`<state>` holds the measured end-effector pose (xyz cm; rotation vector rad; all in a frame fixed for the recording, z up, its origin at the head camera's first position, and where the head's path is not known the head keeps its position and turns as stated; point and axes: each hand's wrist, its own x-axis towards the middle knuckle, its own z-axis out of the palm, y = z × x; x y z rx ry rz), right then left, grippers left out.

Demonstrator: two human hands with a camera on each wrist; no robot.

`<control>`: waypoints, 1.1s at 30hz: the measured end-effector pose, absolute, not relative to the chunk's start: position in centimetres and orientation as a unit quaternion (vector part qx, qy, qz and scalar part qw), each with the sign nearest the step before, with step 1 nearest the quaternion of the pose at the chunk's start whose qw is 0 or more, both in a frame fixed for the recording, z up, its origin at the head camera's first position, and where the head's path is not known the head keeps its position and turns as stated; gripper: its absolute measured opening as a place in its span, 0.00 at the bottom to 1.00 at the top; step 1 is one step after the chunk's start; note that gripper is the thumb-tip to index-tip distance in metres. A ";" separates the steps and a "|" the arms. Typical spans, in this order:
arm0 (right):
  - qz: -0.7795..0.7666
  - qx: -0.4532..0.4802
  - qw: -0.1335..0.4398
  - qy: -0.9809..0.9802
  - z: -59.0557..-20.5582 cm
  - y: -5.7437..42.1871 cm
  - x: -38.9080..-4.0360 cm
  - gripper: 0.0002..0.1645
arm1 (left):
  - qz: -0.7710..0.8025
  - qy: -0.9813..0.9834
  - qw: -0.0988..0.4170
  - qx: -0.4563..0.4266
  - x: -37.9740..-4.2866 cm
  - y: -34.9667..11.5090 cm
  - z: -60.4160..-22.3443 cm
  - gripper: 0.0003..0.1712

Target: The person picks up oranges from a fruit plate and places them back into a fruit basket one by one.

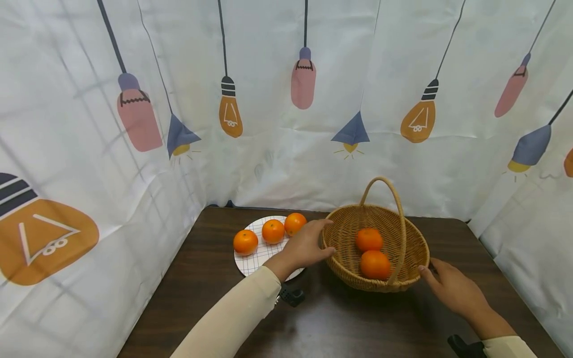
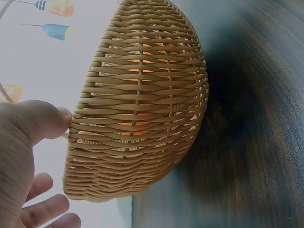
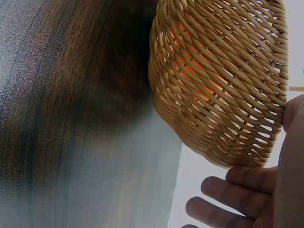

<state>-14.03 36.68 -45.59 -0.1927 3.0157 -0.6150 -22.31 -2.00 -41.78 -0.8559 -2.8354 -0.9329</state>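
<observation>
Wicker basket [image 1: 345,239] meets left grip [image 1: 307,244] and right grip [image 1: 457,289]: thumbs touch its rim, fingers apart.

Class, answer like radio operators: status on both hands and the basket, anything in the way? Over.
Left hand, right hand at opposite sides of basket. Two orange fruits inside it. Plate with more fruit left of basket; nothing visibly blocking.
</observation>
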 end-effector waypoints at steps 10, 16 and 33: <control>-0.193 -0.057 0.034 0.979 -45.5 36.6 -14.0 0.48 | -0.309 -0.913 0.014 -0.267 -22.0 -2.9 -41.9 0.41; -0.193 -0.060 0.024 0.979 -45.6 36.6 -14.0 0.46 | -0.315 -0.911 0.019 -0.264 -22.1 -3.5 -42.4 0.40; -0.190 -0.061 0.019 0.980 -45.4 36.6 -14.0 0.46 | -0.337 -0.914 0.011 -0.225 -21.7 -6.8 -43.5 0.41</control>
